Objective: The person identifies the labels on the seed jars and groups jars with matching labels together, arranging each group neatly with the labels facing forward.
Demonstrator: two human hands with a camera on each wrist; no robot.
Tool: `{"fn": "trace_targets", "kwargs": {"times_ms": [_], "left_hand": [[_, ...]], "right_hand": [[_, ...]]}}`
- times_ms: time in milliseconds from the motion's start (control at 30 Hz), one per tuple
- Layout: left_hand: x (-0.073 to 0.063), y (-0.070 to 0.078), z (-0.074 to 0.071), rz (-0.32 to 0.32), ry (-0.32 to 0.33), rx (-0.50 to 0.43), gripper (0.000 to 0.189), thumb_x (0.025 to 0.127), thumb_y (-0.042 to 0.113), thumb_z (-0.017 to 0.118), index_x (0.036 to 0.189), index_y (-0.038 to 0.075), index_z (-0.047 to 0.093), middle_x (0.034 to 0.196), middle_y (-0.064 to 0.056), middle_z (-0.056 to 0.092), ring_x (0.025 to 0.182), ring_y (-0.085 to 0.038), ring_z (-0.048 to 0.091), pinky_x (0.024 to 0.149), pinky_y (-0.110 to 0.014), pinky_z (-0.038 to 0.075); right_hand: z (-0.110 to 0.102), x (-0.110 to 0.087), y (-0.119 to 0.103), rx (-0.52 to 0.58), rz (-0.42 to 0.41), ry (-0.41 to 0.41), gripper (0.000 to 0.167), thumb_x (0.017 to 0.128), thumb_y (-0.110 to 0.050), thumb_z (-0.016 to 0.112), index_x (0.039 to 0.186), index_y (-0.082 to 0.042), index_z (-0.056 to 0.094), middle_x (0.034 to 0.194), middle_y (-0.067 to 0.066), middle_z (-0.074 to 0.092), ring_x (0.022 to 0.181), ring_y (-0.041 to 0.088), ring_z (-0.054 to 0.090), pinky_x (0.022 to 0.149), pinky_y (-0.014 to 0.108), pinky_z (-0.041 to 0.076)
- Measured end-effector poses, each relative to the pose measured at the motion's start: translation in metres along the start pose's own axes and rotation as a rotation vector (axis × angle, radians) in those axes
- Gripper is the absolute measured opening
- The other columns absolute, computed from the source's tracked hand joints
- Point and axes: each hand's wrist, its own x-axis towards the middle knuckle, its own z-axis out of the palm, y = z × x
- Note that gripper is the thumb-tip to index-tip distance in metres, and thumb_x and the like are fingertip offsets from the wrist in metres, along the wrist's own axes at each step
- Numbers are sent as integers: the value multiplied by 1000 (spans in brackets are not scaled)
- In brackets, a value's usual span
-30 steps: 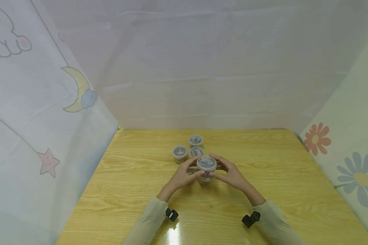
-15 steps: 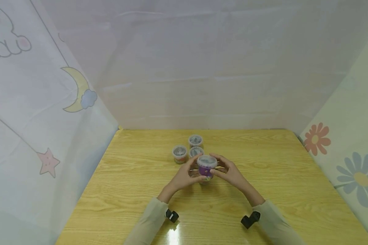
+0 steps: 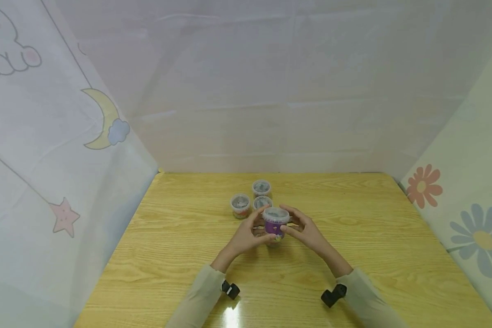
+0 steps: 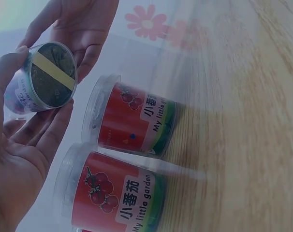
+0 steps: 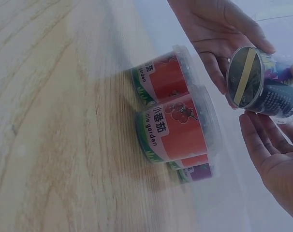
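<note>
Both hands hold a small plastic tub (image 3: 274,228) with a clear lid and purple label, raised off the table. The left hand (image 3: 246,237) grips its left side, and the right hand (image 3: 307,232) grips its right side with the thumb on the front. In the left wrist view the tub's dark underside (image 4: 52,77) shows a pale yellow strip across it. Just below the held tub, part of another tub (image 3: 274,244) shows on the table, mostly hidden. Red-labelled tubs (image 4: 117,193) with tomato pictures stand upright close by.
Behind the hands stand a left tub (image 3: 240,207), a back tub (image 3: 261,187) and a middle tub (image 3: 263,202). A purple-labelled tub (image 5: 196,172) shows behind the red ones in the right wrist view. Printed cloth walls (image 3: 270,114) border the wooden table (image 3: 168,237).
The held tub has turned and tilted, so its purple label now shows toward the head camera. The hands have shifted only slightly; the standing tubs have not moved.
</note>
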Motion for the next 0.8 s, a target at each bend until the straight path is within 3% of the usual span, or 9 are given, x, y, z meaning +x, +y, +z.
{"fn": "trace_targets", "kwargs": {"times_ms": [100, 267, 400, 533, 800], "left_hand": [[0, 0, 1, 7, 12, -6, 79, 84, 23, 69, 148, 20, 22, 134, -14, 48, 114, -24, 55, 91, -31, 50], [0, 1, 1, -10, 34, -43, 80, 85, 22, 69, 148, 10, 21, 136, -15, 45, 115, -27, 54, 92, -38, 49], [0, 2, 1, -20, 51, -69, 80, 85, 21, 68, 147, 7, 19, 136, -16, 45, 115, -30, 54, 92, -37, 49], [0, 3, 1, 4, 62, -80, 79, 86, 18, 68, 147, 6, 20, 135, -17, 46, 113, -33, 54, 90, -35, 50], [0, 3, 3, 38, 87, -87, 77, 86, 14, 67, 147, 6, 21, 132, -19, 48, 110, -36, 54, 90, -41, 50]], "right_hand": [[1, -1, 0, 1, -10, 0, 56, 93, -9, 57, 143, -12, 33, 131, 19, 44, 108, 12, 55, 85, 27, 52], [4, -2, 0, 2, -7, 1, 59, 92, -8, 57, 145, -10, 30, 131, 18, 45, 108, 18, 54, 87, 26, 51], [5, -2, 1, 4, 7, 18, 61, 91, -8, 59, 145, -12, 30, 128, 17, 46, 106, 22, 54, 87, 26, 50], [8, -2, 0, -7, 32, 37, 63, 90, -9, 61, 145, -15, 30, 126, 16, 47, 105, 22, 54, 86, 27, 51], [15, -2, -21, -26, 72, 80, 66, 89, -9, 62, 145, -7, 28, 126, 17, 49, 104, 26, 55, 85, 26, 50]]}}
